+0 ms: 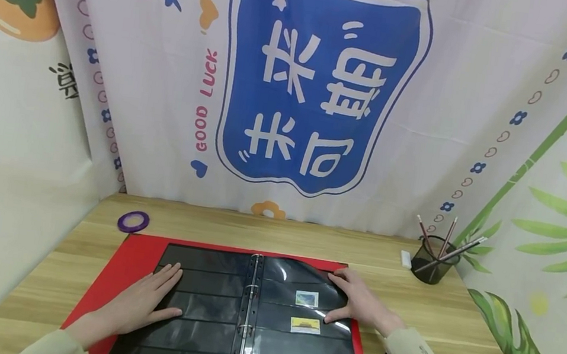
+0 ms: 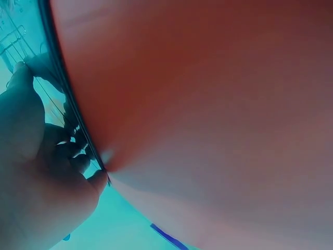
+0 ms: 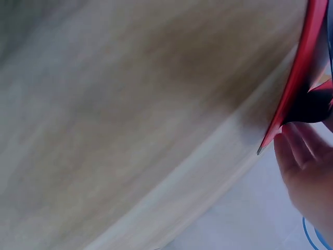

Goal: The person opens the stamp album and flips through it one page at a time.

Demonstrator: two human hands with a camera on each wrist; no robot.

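A red-covered ring-binder stamp album [image 1: 103, 279] lies spread on the table, with black pocket pages on both sides of its metal rings [image 1: 245, 330]. Two stamps show on the right-hand page [image 1: 304, 350]: a blue-green stamp [image 1: 307, 298] and, below it, a yellow stamp [image 1: 305, 325]. My left hand [image 1: 140, 302] rests with extended fingers on the left-hand page [image 1: 207, 307]. At the outer edge of the right-hand page, my right hand [image 1: 355, 300] holds the sheet near its top corner. There the sheet bends up from the red cover [image 3: 291, 86]; some fingertips are hidden.
A purple tape roll [image 1: 133, 221] lies beyond the album's far left corner. At the back right stand a black mesh pen holder [image 1: 433, 268] with pencils and a white eraser [image 1: 406, 259]. A printed curtain [image 1: 165, 95] hangs behind the wooden table [image 1: 435, 328].
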